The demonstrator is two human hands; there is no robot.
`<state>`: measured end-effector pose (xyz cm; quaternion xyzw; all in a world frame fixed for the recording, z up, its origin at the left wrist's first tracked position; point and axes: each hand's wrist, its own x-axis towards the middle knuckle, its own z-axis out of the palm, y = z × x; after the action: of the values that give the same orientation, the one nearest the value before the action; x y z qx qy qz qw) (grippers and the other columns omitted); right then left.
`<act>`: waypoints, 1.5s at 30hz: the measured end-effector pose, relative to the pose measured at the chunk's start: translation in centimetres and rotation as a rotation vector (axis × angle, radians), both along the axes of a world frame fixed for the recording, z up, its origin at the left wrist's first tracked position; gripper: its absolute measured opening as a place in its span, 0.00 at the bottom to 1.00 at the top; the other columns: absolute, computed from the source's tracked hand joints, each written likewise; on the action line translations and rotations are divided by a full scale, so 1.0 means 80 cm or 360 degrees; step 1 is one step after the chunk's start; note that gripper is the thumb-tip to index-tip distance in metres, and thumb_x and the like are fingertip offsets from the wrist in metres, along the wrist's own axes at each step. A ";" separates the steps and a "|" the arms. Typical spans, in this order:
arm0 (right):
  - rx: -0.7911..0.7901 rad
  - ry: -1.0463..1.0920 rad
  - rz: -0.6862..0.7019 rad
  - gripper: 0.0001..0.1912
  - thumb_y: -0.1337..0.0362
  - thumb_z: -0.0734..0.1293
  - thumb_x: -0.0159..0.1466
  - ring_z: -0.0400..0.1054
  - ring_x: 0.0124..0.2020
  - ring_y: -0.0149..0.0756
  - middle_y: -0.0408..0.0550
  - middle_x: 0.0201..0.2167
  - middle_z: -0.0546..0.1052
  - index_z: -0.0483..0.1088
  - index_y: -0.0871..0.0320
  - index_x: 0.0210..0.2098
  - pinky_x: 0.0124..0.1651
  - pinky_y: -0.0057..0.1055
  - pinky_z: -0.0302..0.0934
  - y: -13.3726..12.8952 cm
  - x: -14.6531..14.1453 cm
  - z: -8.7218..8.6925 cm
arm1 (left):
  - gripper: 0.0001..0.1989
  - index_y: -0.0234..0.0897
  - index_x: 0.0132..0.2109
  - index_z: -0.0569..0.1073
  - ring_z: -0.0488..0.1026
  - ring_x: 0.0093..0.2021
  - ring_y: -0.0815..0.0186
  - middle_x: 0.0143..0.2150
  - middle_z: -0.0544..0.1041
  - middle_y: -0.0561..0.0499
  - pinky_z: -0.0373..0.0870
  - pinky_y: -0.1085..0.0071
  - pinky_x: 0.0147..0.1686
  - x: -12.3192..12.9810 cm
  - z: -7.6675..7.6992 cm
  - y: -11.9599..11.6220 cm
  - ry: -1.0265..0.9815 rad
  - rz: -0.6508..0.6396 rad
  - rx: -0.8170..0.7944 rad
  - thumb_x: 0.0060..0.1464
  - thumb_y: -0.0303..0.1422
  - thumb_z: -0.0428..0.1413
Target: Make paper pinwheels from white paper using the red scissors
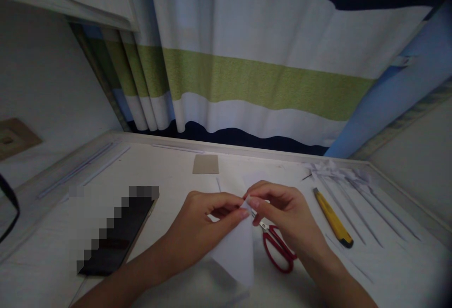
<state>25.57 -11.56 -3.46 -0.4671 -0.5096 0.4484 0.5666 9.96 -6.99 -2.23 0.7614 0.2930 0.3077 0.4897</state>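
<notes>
A piece of white paper (236, 256), folded or rolled to a narrow point at its top, hangs between my hands above the table. My left hand (208, 223) pinches it near the tip, thumb in front. From the other side, my right hand (282, 209) grips the same tip between thumb and fingers. Behind and below my right hand lie scissors with red handles (278, 249), their blades partly hidden by the hand. Right of that hand rests a yellow utility knife (333, 218).
Thin paper sticks with crumpled white paper tops (335, 174) lie at the right. A grey-beige square card (205, 164) sits toward the back. On the left is a dark phone (120, 237), partly pixelated. More thin paper strips (106, 166) lie by the left edge, and a striped curtain (254, 77) hangs behind.
</notes>
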 end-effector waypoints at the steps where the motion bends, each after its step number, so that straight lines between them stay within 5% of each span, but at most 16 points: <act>1: 0.0000 -0.0003 -0.0007 0.01 0.67 0.68 0.52 0.65 0.24 0.27 0.42 0.24 0.72 0.73 0.57 0.25 0.21 0.21 0.64 0.000 0.000 0.000 | 0.09 0.43 0.37 0.77 0.72 0.25 0.70 0.28 0.78 0.55 0.66 0.79 0.24 0.000 0.000 -0.001 0.0003 0.0004 0.0002 0.48 0.31 0.54; 26: -0.0033 0.0094 -0.0066 0.04 0.69 0.66 0.54 0.63 0.20 0.24 0.38 0.18 0.70 0.71 0.58 0.22 0.22 0.20 0.61 0.002 -0.006 -0.005 | 0.08 0.39 0.35 0.77 0.74 0.26 0.68 0.29 0.79 0.53 0.69 0.78 0.26 -0.002 -0.006 -0.003 0.0059 -0.0002 -0.0030 0.47 0.33 0.56; 36: -0.0061 0.0064 -0.0110 0.05 0.67 0.66 0.55 0.64 0.22 0.26 0.39 0.20 0.71 0.70 0.59 0.23 0.23 0.21 0.61 0.003 -0.005 -0.005 | 0.14 0.38 0.40 0.75 0.75 0.31 0.66 0.32 0.79 0.50 0.71 0.76 0.30 0.001 -0.014 0.002 -0.0088 -0.0101 -0.0592 0.42 0.30 0.59; 45: -0.0087 0.0112 -0.0086 0.03 0.65 0.68 0.53 0.64 0.22 0.24 0.39 0.21 0.71 0.71 0.58 0.25 0.22 0.18 0.60 0.005 -0.006 -0.007 | 0.13 0.34 0.39 0.75 0.75 0.32 0.65 0.32 0.79 0.49 0.71 0.75 0.32 0.003 -0.012 0.004 -0.0109 -0.0036 -0.0601 0.43 0.31 0.59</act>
<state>25.13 -11.12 -4.05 -0.4800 -0.4642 0.4629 0.5830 10.22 -6.66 -3.22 0.6484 0.3201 0.2673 0.6369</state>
